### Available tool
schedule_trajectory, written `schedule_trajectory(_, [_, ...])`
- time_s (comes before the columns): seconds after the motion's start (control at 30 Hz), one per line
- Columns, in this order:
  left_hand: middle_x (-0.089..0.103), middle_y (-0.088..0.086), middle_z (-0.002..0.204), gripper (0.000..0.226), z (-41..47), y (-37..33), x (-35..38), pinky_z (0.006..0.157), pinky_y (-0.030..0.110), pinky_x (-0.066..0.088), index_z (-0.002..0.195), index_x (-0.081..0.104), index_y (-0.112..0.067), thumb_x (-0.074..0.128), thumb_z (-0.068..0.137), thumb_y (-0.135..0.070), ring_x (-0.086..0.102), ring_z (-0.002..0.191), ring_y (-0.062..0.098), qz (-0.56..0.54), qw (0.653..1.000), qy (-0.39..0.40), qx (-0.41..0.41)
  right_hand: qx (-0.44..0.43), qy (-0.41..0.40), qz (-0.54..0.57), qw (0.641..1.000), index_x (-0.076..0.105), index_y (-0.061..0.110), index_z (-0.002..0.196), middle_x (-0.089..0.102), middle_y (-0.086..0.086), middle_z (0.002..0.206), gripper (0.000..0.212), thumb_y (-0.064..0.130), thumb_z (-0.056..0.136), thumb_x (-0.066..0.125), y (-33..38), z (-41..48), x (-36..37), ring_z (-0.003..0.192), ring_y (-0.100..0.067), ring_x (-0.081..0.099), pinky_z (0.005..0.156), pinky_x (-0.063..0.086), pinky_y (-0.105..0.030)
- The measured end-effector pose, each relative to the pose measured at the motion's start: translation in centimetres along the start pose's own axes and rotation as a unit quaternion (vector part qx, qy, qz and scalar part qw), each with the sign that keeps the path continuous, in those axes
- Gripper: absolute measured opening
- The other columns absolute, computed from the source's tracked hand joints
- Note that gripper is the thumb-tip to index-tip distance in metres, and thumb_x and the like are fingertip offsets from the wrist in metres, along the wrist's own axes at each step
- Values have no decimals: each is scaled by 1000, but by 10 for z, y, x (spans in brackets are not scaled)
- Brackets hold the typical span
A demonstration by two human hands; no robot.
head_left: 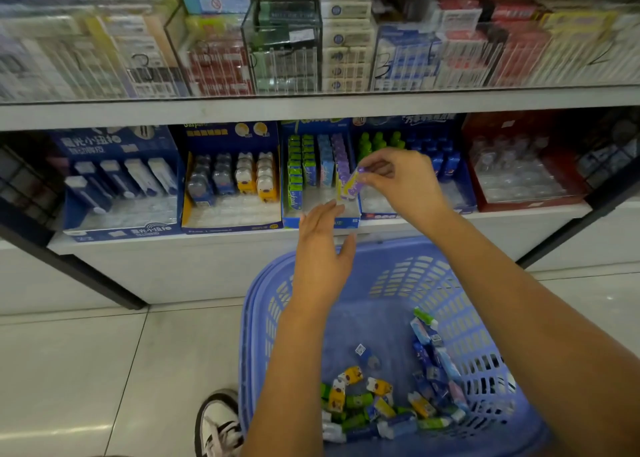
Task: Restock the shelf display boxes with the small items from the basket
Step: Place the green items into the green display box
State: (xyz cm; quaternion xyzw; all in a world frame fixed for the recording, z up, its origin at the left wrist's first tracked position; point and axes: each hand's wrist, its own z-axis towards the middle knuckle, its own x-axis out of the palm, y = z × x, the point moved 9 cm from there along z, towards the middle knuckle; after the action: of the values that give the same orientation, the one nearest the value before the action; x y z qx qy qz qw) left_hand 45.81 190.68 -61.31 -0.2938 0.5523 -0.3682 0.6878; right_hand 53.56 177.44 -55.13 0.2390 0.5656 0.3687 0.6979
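Right hand point(398, 176) pinches a small purple-and-yellow cardboard packet point(351, 185) by its upper end between thumb and fingertips. The packet is tilted, just above the front of the blue cardboard display box point(290, 219) on the lower white shelf point(173, 249). Left hand point(320, 245) is flat with fingers straight and holds nothing; its fingertips reach the box's front lip, though contact cannot be told. The box holds 4 rows of upright packets, and the held one hangs in front of the purple row point(341, 159). Such a packet looks light and stiff, with corners that hard squeezing could dent, so a gentle pinch on the 2 narrow sides near the top should suit. More loose small packets point(377, 404) lie in the lavender-blue slotted plastic basket point(249, 318) below.
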Motion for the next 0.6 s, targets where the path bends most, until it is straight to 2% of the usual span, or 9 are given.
schedule_trajectory(0.1, [35, 0, 150, 52, -3, 9, 8, 119, 34, 15, 142, 40, -12, 57, 93, -18, 23, 141, 16, 46, 998, 33, -13, -35, 33, -74, 996, 71, 8, 101, 72, -6, 93, 18, 12, 83, 69, 4, 9, 12, 77, -7, 60, 70, 44, -5])
schedule_trajectory(0.23, [33, 1, 151, 54, -4, 12, 12, 116, 20, 5, 143, 38, -12, 57, 94, -19, 21, 142, 17, 65, 997, 37, -11, -34, 53, -67, 996, 71, 6, 100, 72, -10, 93, 19, 11, 82, 70, 3, 18, 15, 79, -11, 63, 73, 44, -9])
schedule_trajectory(0.43, [41, 1, 144, 49, 1, 15, 11, 110, 14, 11, 139, 44, -12, 58, 92, -17, 29, 137, 17, 82, 996, 19, -15, -94, 127, -143, 977, 70, 9, 108, 72, -7, 101, 24, 15, 84, 69, 18, 19, 30, 82, -4, 58, 77, 43, -9])
schedule_trajectory(0.53, [42, 2, 143, 49, 2, 14, 13, 111, 20, 19, 138, 45, -11, 59, 92, -16, 30, 136, 19, 86, 996, 13, -18, -102, 156, -172, 967, 70, 9, 107, 71, -7, 102, 22, 15, 86, 67, 19, 18, 39, 85, -9, 61, 79, 46, -16])
schedule_trajectory(0.6, [41, 2, 143, 50, 1, 15, 13, 111, 21, 19, 139, 44, -11, 59, 92, -16, 29, 136, 18, 86, 996, 11, -19, -95, 162, -181, 965, 71, 8, 104, 71, -8, 102, 21, 14, 84, 69, 18, 17, 42, 88, -13, 63, 80, 47, -18])
